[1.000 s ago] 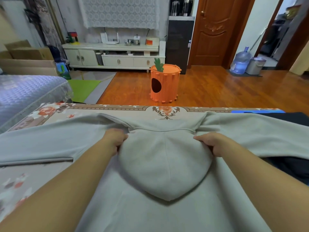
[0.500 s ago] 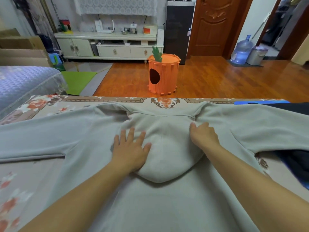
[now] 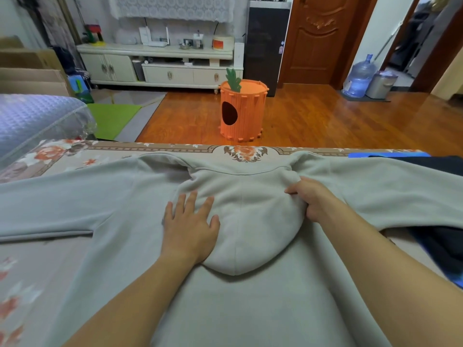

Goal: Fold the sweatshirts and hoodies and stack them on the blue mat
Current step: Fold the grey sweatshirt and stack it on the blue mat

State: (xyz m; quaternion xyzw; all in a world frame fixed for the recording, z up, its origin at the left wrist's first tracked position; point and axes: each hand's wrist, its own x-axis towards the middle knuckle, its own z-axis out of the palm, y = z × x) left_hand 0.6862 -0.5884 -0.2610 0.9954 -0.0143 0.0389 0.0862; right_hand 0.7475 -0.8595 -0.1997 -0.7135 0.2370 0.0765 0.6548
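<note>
Now, head view only:
Hoodie: the grey hoodie (image 3: pixel 250 309) lies back-up across the flowered table cover (image 3: pixel 50 156), sleeves spread, hood (image 3: pixel 250 221) folded down.
Left hand (image 3: pixel 190 226): flat, fingers straight, pressing the hood's edge, as half a second ago.
Right hand (image 3: pixel 313 199): was flat, now pinches the hood's right edge.
Blue mat (image 3: pixel 390 154): far right, under dark clothes.
Meaning: judged still smoothing; no fold begun.

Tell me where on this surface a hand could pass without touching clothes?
Bare floral cover shows beyond the grey hoodie, and below its left sleeve. The right is crowded: dark clothes lie on the blue mat.
</note>
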